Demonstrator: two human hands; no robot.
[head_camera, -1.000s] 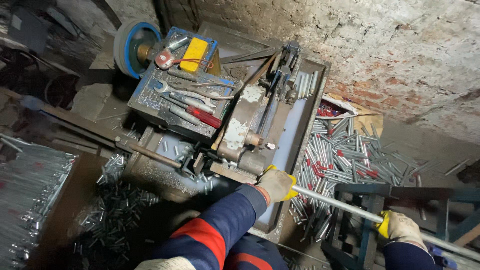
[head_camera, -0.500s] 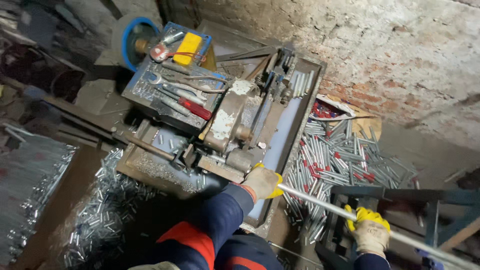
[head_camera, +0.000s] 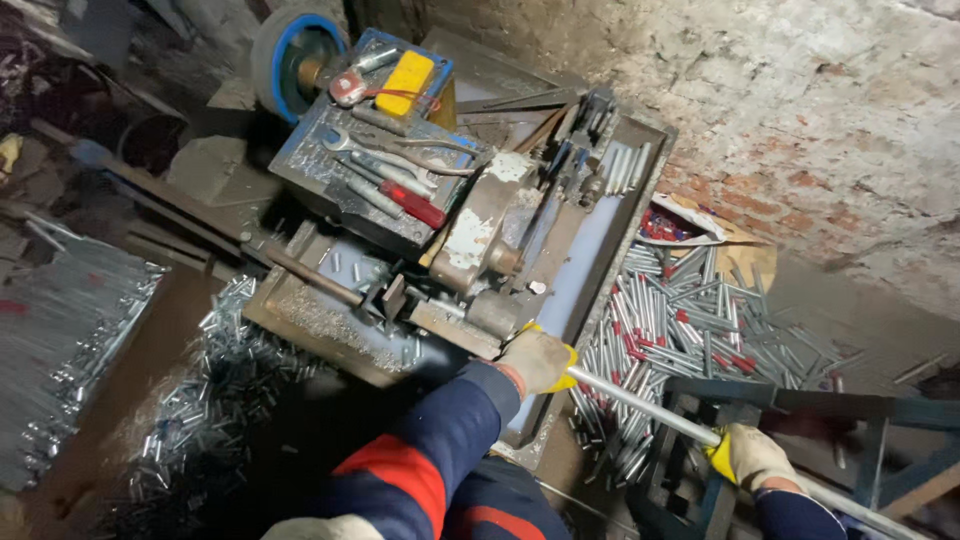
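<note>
A: Both gloved hands are on the rod (head_camera: 640, 398). The left hand (head_camera: 537, 359) is closed round it just at the machine (head_camera: 480, 240), and the right hand (head_camera: 748, 456) is clamped on it further out from the machine, above a dark metal frame (head_camera: 800, 400).

B: One rod, then, running from the machine's near corner down to the lower right edge of view. What crowds it?

A: A heap of short cut tubes (head_camera: 680, 320), too many to count, lies just right of the machine, under the rod. A second pile of shiny pieces (head_camera: 215, 385) sits on the machine's left.

B: And on top of the machine?

A: A blue tray (head_camera: 300, 165) of hand tools with one yellow block (head_camera: 403, 82) and a red-handled tool (head_camera: 412, 205); a wheel (head_camera: 290, 55) stands behind it.

B: Any room?

A: Little. A brick wall (head_camera: 800, 120) closes in behind the machine, and long bars (head_camera: 60, 330) lie well left of it.
</note>
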